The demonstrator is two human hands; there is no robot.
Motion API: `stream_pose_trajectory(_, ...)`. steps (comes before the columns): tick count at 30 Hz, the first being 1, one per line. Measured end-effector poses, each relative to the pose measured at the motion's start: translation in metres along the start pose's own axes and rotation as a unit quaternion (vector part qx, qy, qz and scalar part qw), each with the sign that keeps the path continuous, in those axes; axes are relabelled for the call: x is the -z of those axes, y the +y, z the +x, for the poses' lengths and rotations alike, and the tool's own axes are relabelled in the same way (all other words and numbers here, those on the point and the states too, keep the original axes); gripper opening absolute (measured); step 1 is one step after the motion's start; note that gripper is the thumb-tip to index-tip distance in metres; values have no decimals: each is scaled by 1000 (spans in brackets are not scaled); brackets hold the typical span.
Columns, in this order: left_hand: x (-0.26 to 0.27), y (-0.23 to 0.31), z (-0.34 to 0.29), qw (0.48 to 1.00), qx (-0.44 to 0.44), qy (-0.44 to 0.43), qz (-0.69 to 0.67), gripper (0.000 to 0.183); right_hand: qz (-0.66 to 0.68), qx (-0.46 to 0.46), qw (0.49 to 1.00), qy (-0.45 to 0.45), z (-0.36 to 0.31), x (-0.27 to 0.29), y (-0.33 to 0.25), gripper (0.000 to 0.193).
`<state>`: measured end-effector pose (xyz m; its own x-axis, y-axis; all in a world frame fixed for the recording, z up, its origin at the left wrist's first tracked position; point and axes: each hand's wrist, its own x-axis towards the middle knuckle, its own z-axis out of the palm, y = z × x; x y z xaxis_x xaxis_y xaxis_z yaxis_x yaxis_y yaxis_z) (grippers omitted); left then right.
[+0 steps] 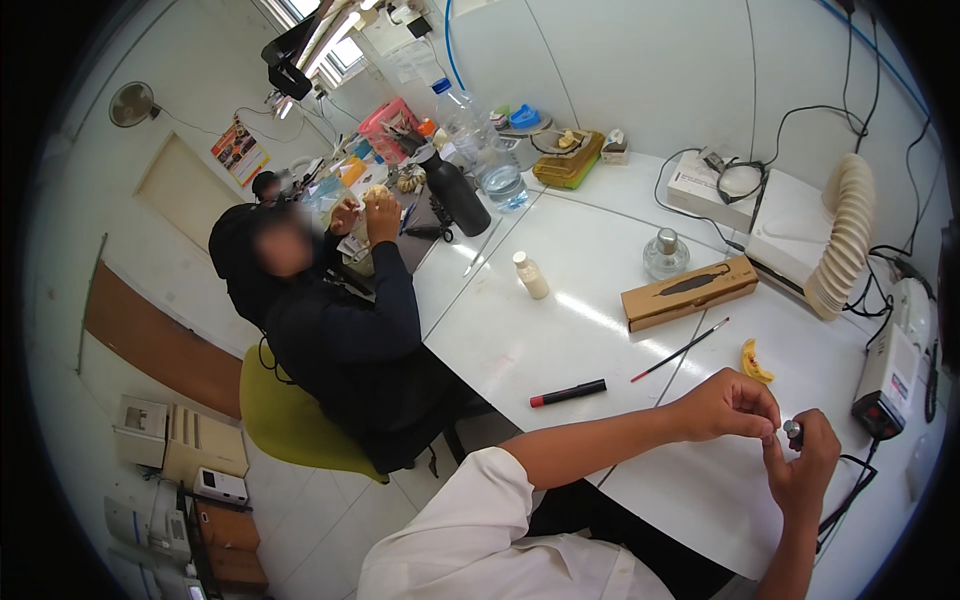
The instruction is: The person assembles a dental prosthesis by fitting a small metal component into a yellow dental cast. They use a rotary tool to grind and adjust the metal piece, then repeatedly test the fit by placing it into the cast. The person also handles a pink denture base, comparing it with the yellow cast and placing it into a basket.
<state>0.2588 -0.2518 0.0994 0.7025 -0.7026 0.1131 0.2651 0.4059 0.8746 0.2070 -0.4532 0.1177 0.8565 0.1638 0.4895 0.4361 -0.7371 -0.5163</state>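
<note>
Over the right part of the white table, my two hands are close together, fingertips nearly meeting. My left hand (735,405) is closed in a pinch; whatever lies between its fingertips is too small to make out. My right hand (808,460) is wrapped round a short cylinder with a silvery end (793,430), the rest of it hidden by the fingers. Just beyond my left hand lies a curved yellow piece (756,362), its kind unclear. A thin brush (682,350) with a dark and red handle and a black marker with a red end (568,393) lie farther left.
A cardboard box (690,293), a glass jar with a metal cap (666,256) and a small cream bottle (531,276) stand beyond. At right are a ribbed hose (842,235) and a white control unit (888,370) with cables. A co-worker (330,320) sits at left, holding a pale object.
</note>
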Motion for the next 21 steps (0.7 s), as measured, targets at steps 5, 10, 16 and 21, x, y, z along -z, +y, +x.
stream_pose_trajectory(5,1,-2,2,1000,-12,-2,-25,17,4,-7,1000,9,0,1,0,43)
stream_pose_trajectory(10,-2,4,3,999,6,15,-28,17,3,-14,1000,9,-1,0,1,44)
stream_pose_trajectory(16,5,-3,1,999,-11,-7,-30,13,4,-3,1000,6,-1,-1,0,44)
stream_pose_trajectory(21,-3,8,1,999,31,28,-19,13,2,-8,1000,2,-2,0,2,45)
